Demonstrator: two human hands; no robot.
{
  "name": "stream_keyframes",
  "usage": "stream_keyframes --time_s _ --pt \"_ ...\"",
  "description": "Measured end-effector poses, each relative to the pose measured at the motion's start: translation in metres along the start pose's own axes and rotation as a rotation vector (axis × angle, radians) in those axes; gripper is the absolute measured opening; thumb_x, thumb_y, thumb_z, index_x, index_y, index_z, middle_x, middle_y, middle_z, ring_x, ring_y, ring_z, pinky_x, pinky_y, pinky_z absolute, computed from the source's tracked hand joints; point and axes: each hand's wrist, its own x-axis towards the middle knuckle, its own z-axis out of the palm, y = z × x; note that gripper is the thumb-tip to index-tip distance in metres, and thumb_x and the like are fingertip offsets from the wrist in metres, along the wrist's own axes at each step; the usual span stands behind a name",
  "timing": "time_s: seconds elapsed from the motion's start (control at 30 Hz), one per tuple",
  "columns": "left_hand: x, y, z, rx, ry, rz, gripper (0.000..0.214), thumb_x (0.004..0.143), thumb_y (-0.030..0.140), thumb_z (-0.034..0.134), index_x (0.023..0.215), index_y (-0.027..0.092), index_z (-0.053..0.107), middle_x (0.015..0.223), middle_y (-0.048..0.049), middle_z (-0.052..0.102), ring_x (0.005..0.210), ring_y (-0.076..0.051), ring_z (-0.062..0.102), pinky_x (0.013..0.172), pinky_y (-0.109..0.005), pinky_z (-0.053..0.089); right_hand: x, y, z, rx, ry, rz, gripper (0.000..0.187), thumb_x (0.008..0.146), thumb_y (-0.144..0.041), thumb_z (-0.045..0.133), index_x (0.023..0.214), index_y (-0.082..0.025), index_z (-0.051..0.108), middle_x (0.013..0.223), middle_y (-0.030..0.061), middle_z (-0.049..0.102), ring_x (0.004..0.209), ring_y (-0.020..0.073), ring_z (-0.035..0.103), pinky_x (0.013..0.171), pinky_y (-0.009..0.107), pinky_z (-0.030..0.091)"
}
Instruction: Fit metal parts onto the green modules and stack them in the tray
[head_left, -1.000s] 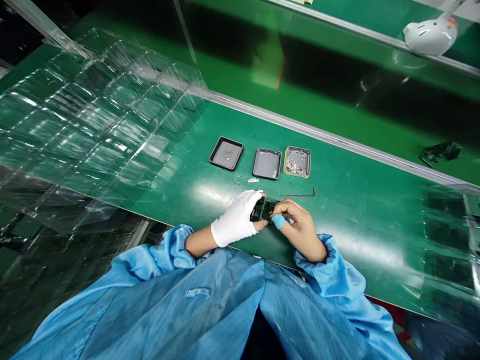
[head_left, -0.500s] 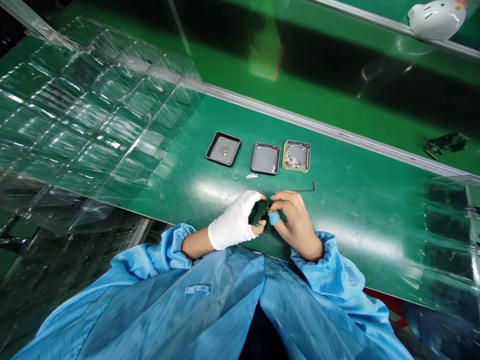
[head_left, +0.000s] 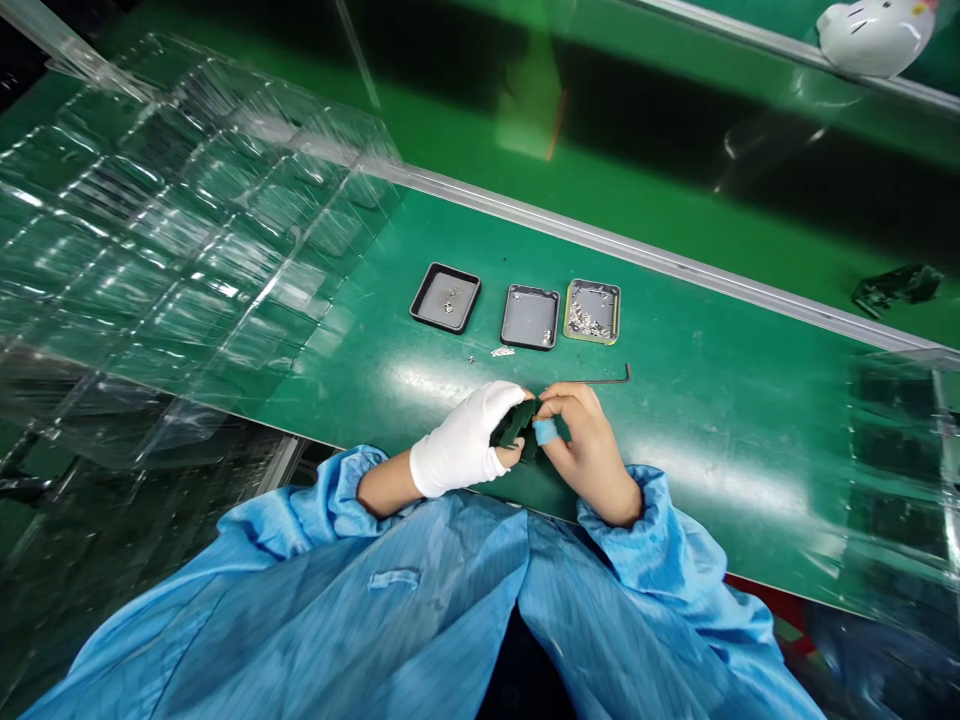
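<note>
My left hand, in a white glove with bare fingertips, is closed around a small dark green part just above the table's near edge. Bent in toward the same part, my right hand has a blue wrap on one finger. Its thumb and fingers come together at the part's right side; whatever is between them is too small to make out. Beyond the hands lies an L-shaped hex key. Three shallow trays stand farther back: a black-rimmed one, a grey one and a yellowish-rimmed one, all holding small metal pieces.
Clear plastic compartment trays cover the left side, with another compartment tray at the right. A metal rail crosses behind the small trays. A dark part lies at the far right, below a white figurine.
Both hands have shifted slightly left with the dark green part, which has turned a little. The right fingers stay close against its side.
</note>
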Motion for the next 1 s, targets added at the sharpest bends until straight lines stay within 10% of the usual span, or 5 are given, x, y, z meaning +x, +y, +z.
stream_keyframes --time_s 0.6,0.83,1.0 --pt "0.008 0.009 0.013 0.482 0.133 0.011 0.025 0.074 0.018 0.050 0.098 0.016 0.056 0.094 -0.0120 0.063 0.088 -0.029 0.060 0.073 -0.041 0.047 -0.007 -0.001 0.018 -0.047 0.117 0.048 0.014 0.085 -0.010 0.044 0.091 -0.021 0.048 0.095 0.0090 0.058 0.089 0.0221 0.058 0.076 0.036 0.051" --pt "0.000 -0.007 0.012 0.101 0.073 -0.058 0.049 0.074 0.032 0.059 0.116 0.017 0.040 0.109 -0.0125 0.054 0.101 -0.028 0.057 0.084 -0.043 0.049 0.007 0.010 -0.010 0.161 0.025 0.127 0.015 0.092 -0.021 0.050 0.106 -0.023 0.053 0.105 0.0067 0.060 0.095 0.0201 0.061 0.082 0.035 0.052" --pt "-0.002 -0.021 0.008 -0.039 0.074 -0.163 0.044 0.076 0.023 0.058 0.115 0.016 0.040 0.113 -0.0130 0.054 0.109 -0.027 0.056 0.091 -0.045 0.047 0.071 0.041 -0.030 -0.206 -0.008 0.044 0.012 0.091 -0.018 0.050 0.092 -0.021 0.062 0.093 0.0057 0.065 0.089 0.0223 0.060 0.080 0.035 0.047"
